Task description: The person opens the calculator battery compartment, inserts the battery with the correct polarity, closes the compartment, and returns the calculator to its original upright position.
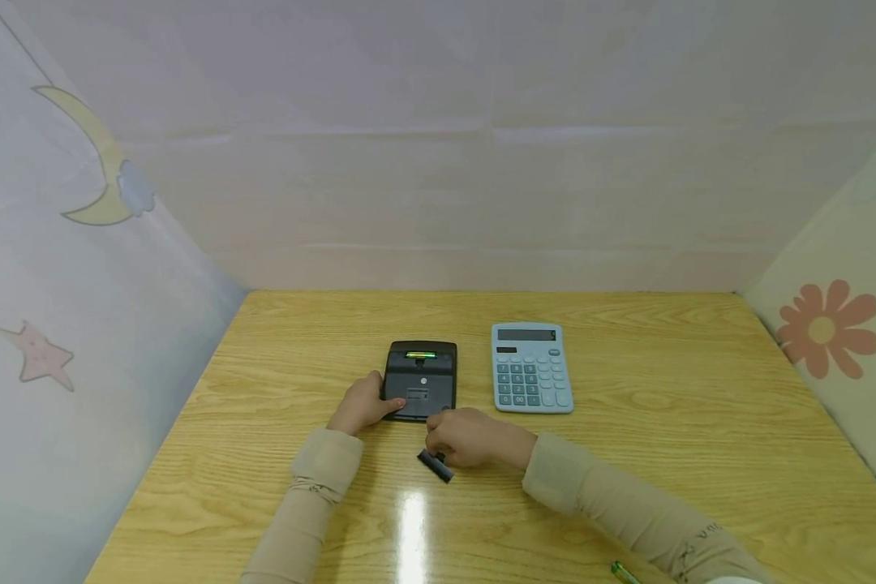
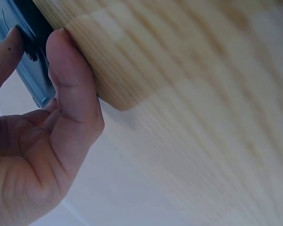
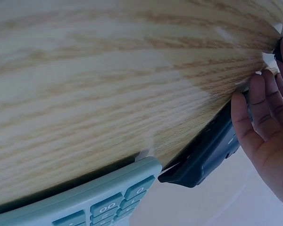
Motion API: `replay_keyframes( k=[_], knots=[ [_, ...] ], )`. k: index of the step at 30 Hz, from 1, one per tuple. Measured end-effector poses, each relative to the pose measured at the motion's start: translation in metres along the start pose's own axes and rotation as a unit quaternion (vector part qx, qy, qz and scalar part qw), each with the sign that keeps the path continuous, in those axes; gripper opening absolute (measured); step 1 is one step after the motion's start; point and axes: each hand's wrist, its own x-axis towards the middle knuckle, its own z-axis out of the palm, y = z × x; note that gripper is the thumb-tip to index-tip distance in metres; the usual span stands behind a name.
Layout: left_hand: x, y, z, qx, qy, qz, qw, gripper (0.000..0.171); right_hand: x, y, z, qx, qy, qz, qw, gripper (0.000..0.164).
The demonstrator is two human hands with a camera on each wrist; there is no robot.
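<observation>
Soft, even head-view light, white glare on the near counter (image 1: 412,531), dimmer bluish wrist views, softly blurred

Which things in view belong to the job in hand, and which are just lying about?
Seemingly in the job:
- dark calculator, back up, gripped by the left hand
- inserted battery
- small dark cover at the right hand

Probably lying about:
- blue calculator
- loose green battery, role unclear

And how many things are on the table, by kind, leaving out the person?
Calculator, light blue: 1
Black device, underside up: 1
Green batteries: 2 (one in the black device, one at the bottom edge)
Small black cover: 1
Total: 5
</observation>
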Motion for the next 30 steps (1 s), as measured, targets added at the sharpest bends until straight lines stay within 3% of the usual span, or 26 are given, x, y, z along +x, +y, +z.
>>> replay_keyframes(
  k=[9,21,30],
  knots=[
    [-0.002,0.002,-0.001,-0.001,-0.006,-0.006,1.0,0.037,-0.002,0.002,0.001,0.002,0.019,0.01,1.0,0.006],
    [-0.002,0.002,-0.002,0.006,-0.008,-0.009,0.9999,0.038,-0.005,0.002,-0.003,0.022,0.03,0.045,0.998,0.015],
    [0.0,0.0,0.0,-0.002,-0.012,-0.006,0.9999,0.038,-0.006,0.008,-0.009,0.075,0.081,0.062,0.992,0.017]
  ],
)
